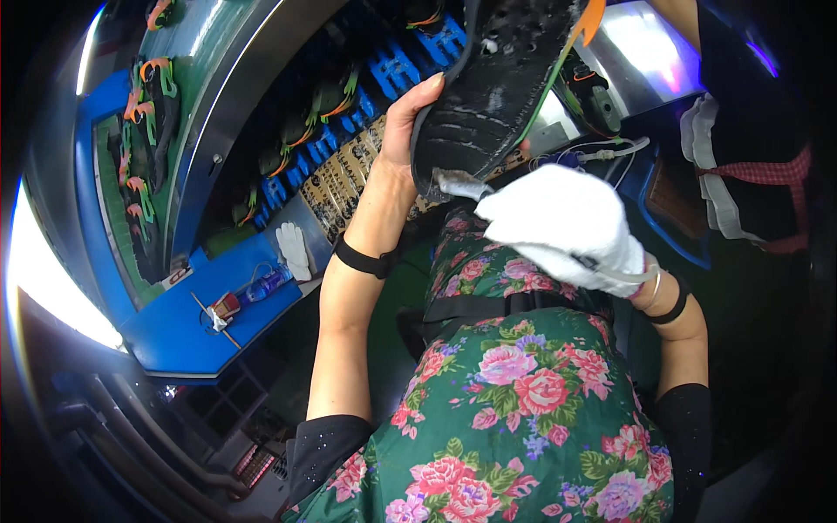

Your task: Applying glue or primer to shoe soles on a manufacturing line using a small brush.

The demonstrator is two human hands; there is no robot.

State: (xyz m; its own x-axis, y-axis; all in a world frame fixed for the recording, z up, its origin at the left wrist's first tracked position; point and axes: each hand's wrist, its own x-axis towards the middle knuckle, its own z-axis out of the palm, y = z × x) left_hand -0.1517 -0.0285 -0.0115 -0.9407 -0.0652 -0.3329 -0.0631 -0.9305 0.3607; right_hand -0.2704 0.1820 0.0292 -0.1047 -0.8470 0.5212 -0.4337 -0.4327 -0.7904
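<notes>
My bare left hand is closed around the side of a black shoe upper, whose underside faces me. Orange and green trim runs along its right edge, and its far end leaves the top of the picture. In a white glove, my right hand grips a small brush with a pale, smeared head. The brush tip touches the near, rounded end of the underside. The glove hides the brush handle and most of my right fingers.
Blue racks with more shoes stand behind my left hand, beside a perforated tan conveyor. At left, a blue table bears a white glove and a blue bottle. Another black shoe sits at upper right.
</notes>
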